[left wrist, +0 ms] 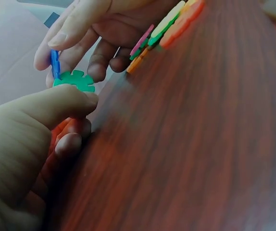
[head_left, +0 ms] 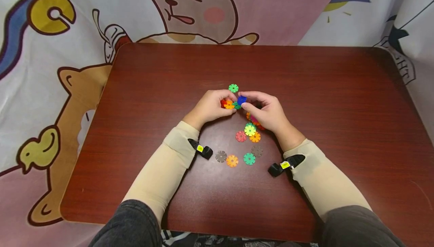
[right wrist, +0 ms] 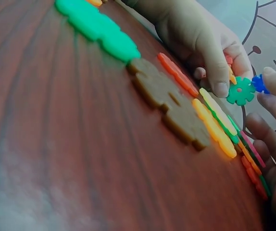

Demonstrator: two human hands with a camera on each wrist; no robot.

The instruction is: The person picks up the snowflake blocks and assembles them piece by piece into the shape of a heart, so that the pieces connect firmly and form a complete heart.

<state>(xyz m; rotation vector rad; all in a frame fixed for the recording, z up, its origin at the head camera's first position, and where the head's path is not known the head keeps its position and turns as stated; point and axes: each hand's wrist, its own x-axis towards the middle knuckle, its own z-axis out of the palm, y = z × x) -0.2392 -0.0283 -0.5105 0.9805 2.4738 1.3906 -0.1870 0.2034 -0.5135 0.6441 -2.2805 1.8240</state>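
Note:
My left hand [head_left: 213,105] grips a small chain of notched plastic discs: a red disc [head_left: 223,103], an orange disc [head_left: 229,104] and a dark green disc [head_left: 236,105]. Its thumb lies over the green disc's edge in the left wrist view. Between thumb and fingers my right hand [head_left: 269,110] pinches a blue disc [head_left: 242,100]. In the right wrist view the blue disc [right wrist: 259,83] meets the rim of the green disc [right wrist: 241,91]; whether their notches are fully engaged I cannot tell. The left fingers hide part of the red disc.
A light green disc [head_left: 233,88] lies beyond the hands on the brown table [head_left: 169,73]. Below the right hand is a loose pile with a yellow-green disc [head_left: 250,129] on it and a pink-red disc [head_left: 241,136] beside it. Nearer lie grey-brown, orange and teal discs [head_left: 249,159].

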